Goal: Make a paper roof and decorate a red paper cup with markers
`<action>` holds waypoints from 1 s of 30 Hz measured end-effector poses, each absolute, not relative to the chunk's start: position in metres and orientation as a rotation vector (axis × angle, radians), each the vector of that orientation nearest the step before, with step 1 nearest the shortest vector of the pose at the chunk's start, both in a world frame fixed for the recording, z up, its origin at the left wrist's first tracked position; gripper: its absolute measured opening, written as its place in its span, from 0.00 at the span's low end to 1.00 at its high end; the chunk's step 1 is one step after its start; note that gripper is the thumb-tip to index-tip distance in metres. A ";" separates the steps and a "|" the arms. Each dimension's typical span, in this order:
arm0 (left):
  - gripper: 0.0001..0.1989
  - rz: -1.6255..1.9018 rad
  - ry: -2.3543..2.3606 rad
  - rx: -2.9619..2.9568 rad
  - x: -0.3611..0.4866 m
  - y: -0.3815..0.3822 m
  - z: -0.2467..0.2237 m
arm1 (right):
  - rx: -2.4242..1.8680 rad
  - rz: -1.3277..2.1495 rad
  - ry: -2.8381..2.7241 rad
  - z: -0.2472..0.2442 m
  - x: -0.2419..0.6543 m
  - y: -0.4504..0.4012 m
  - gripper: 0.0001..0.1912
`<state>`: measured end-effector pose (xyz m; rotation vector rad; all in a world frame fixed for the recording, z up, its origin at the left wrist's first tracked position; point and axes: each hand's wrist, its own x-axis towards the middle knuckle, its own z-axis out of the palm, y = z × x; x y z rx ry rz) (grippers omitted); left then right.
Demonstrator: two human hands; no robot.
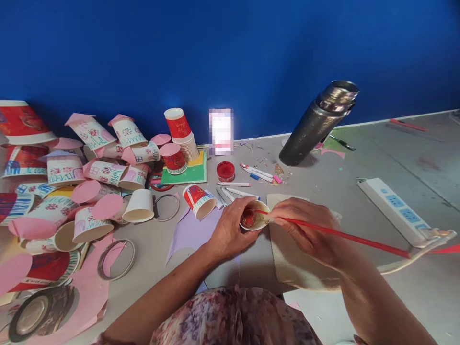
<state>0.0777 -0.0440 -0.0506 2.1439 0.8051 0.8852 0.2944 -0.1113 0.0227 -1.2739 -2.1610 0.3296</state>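
My left hand [232, 230] is wrapped round a white paper cup [264, 221], its mouth tilted up towards me. Inside the cup something red and gold shows near the bottom; I cannot make out what it is. My right hand [305, 225] is closed at the cup's right rim, pinching a red ribbon [345, 235]. One end of the ribbon reaches into the cup, while the rest trails off to the right across the table. Just behind my left hand a red and white paper cup [199, 201] lies on its side, by purple paper [194, 232].
Several decorated paper cups [104, 172] crowd the left, with tape rolls [117, 259]. Behind the hands lie markers [258, 172] and a red round container [225, 171]. A dark thermos [316, 127] stands back right; a power strip [393, 208] lies at right. A phone [221, 132] leans on the wall.
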 end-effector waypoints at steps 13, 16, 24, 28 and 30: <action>0.33 0.884 0.814 2.126 0.077 -0.044 -0.049 | -1.258 0.356 -2.039 0.034 0.290 -0.113 0.07; 0.33 0.869 0.799 2.152 0.077 -0.045 -0.048 | -1.258 0.357 -2.071 0.035 0.289 -0.110 0.08; 0.37 0.865 0.690 2.255 0.076 -0.047 -0.049 | -1.361 0.472 -2.100 0.040 0.281 -0.099 0.15; 0.38 0.834 0.687 2.228 0.075 -0.046 -0.052 | -1.397 0.404 -2.062 0.040 0.280 -0.097 0.15; 0.38 0.822 0.688 2.216 0.075 -0.045 -0.053 | -1.402 0.355 -2.008 0.040 0.280 -0.096 0.15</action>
